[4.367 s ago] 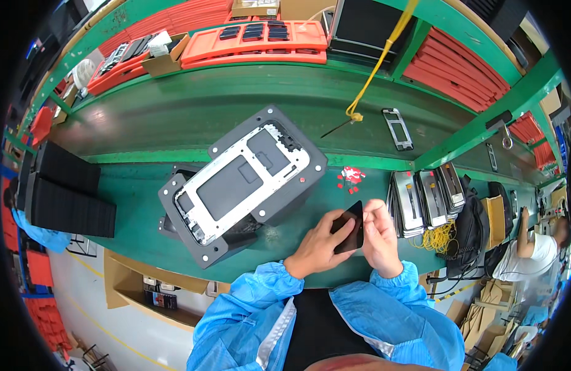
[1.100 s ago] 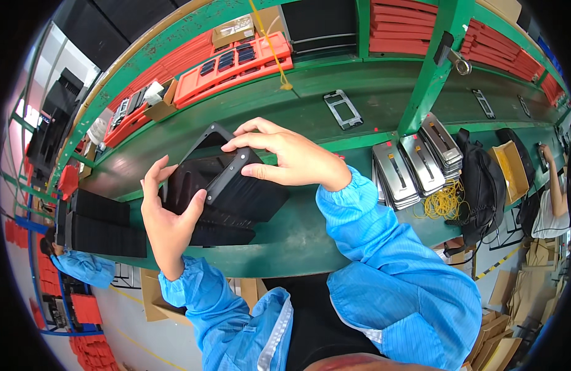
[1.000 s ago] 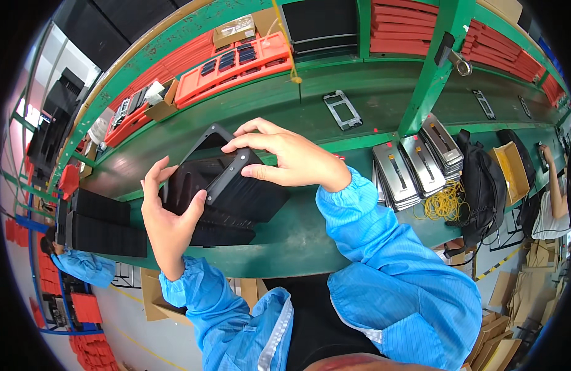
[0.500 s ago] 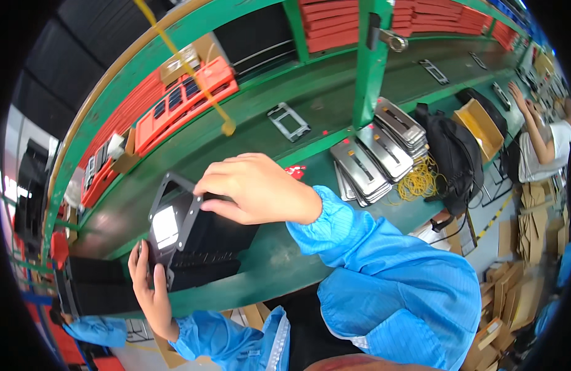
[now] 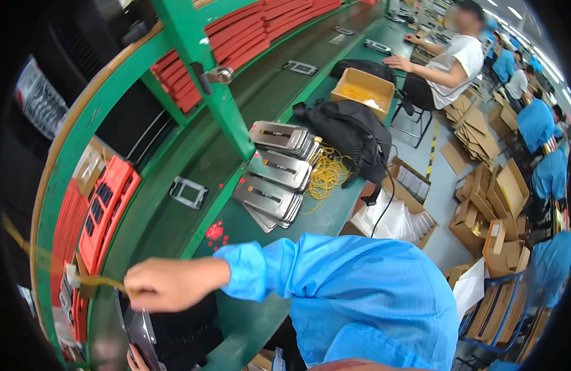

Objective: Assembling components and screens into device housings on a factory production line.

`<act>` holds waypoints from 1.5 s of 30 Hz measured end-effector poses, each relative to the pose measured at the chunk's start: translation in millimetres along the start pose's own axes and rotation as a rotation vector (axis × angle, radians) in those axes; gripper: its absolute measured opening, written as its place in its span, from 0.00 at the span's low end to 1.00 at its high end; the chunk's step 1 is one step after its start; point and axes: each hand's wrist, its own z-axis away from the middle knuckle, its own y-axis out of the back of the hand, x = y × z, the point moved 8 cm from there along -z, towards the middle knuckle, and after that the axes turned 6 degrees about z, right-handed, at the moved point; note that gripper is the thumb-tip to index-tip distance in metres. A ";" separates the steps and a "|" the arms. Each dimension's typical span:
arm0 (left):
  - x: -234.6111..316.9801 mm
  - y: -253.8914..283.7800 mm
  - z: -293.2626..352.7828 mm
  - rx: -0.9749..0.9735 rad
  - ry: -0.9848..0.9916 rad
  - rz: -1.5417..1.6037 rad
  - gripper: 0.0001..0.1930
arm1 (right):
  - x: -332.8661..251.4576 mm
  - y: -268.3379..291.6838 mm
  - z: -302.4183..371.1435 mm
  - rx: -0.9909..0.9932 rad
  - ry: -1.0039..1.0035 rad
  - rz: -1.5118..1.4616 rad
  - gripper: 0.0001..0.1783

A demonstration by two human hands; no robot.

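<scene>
My right hand (image 5: 171, 284) is closed, with a taut yellow cord (image 5: 97, 280) running into its fingers from the upper left. Just below it stands a dark, glossy flat panel with a metal-looking rim (image 5: 143, 337), tilted on edge. Only a few fingers of my left hand (image 5: 137, 358) show at the lower edge, pressed to this panel; the rest lies outside the picture. Black slabs (image 5: 186, 334) stand in a row beside the panel, partly under my right forearm.
Stacks of silver plates (image 5: 267, 195) stand on the green bench beside loose yellow cords (image 5: 328, 173), a black bag (image 5: 350, 133) and a cardboard box (image 5: 362, 93). A grey frame (image 5: 188, 193) lies beyond a green post (image 5: 214, 93). A person (image 5: 452, 62) sits farther along.
The view has swung right. My right hand has left the panel's upper edge and closed on the yellow cord, which hung free before. The panel now sits lower in view.
</scene>
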 end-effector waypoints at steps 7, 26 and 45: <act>-6.3 -0.1 2.7 0.136 -0.059 -0.135 0.41 | -67.4 -94.2 38.6 -0.372 0.110 -0.723 0.24; 15.7 2.1 5.0 0.152 -0.154 -0.082 0.37 | -15.6 -132.4 30.4 -0.141 -0.282 -0.459 0.28; -12.1 5.5 9.3 0.096 -0.205 -0.085 0.39 | -17.1 -105.6 73.2 -0.100 0.018 -0.551 0.27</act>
